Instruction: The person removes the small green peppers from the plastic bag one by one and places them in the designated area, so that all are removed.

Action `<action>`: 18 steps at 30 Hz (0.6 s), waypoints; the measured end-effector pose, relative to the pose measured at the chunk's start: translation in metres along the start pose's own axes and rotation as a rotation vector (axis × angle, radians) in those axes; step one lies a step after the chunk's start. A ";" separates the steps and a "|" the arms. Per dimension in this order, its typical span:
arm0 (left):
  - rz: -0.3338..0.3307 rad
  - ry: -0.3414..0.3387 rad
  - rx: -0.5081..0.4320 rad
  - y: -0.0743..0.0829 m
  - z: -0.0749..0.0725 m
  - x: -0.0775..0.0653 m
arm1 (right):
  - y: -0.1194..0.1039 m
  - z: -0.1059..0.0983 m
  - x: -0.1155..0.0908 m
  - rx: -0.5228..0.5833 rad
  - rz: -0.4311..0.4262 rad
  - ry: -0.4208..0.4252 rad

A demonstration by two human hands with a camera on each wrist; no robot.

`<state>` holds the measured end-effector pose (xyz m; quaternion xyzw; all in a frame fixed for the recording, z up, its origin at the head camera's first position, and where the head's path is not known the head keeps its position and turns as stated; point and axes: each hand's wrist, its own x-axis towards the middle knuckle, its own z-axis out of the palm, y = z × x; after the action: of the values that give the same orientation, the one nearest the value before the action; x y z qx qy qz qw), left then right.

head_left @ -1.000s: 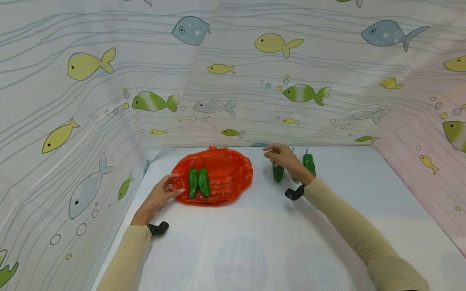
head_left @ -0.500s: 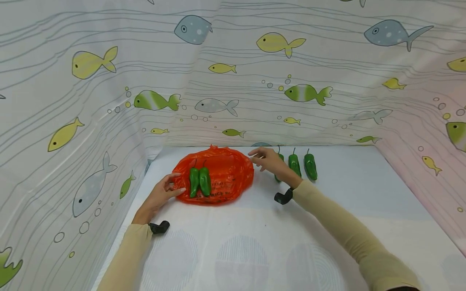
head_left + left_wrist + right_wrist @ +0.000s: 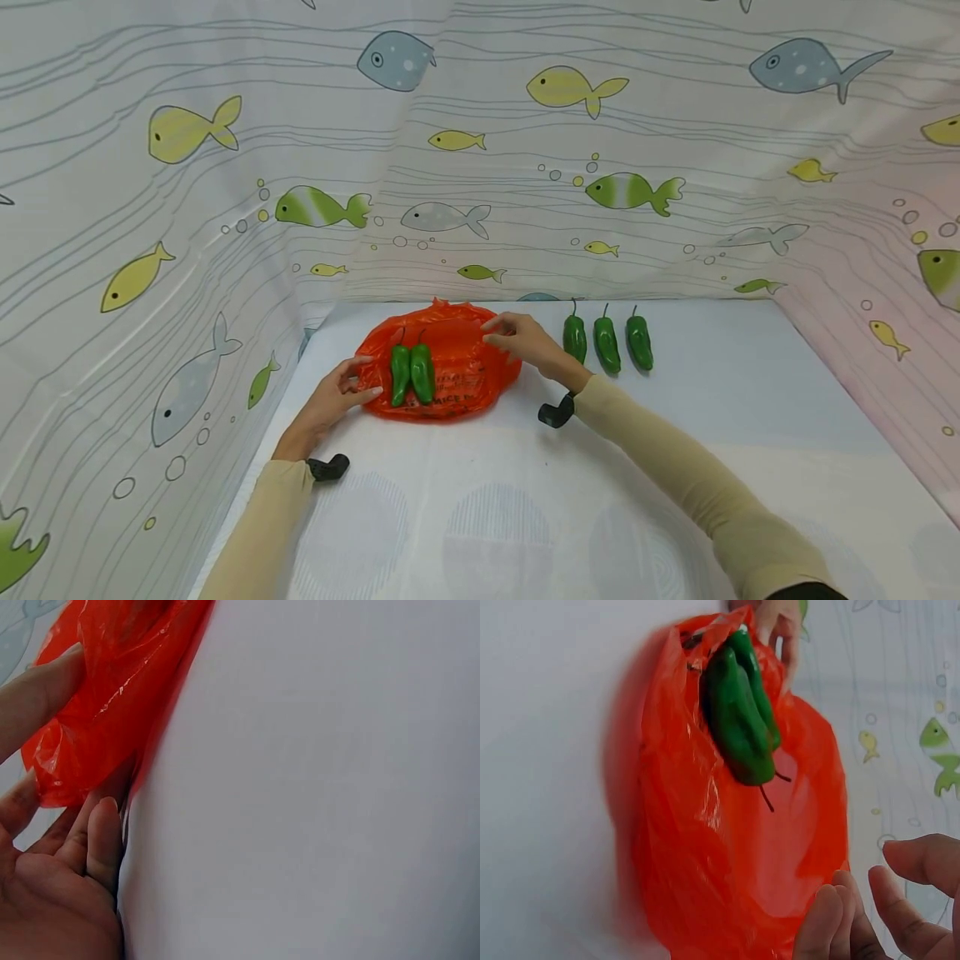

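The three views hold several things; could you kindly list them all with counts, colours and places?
Plastic bag: 1, red, on the table cover, left of centre.
Bag peppers: 2, green, on the bag's left part.
Loose peppers: 3, green, in a row right of the bag.
Table cover: 1, white, beneath.
Fish-print backdrop: apparently 1, mostly white, behind and at the sides.
Cut-off object: 1, black, lower right of head view.
Wrist cameras: 2, black, one per wrist.
Sleeves: 2, beige, on the arms.
Left hand: 1, bare, touching the bag's left edge.
Right hand: 1, bare, at the bag's right side.
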<state>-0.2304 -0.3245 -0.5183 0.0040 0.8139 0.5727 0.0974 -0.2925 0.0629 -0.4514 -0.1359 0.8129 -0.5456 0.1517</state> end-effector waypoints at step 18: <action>0.015 -0.005 -0.015 -0.002 -0.001 0.003 | -0.008 0.040 0.022 0.041 0.011 -0.062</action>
<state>-0.2328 -0.3255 -0.5204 0.0107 0.8092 0.5796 0.0954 -0.2965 0.0173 -0.4603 -0.1452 0.7972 -0.5568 0.1827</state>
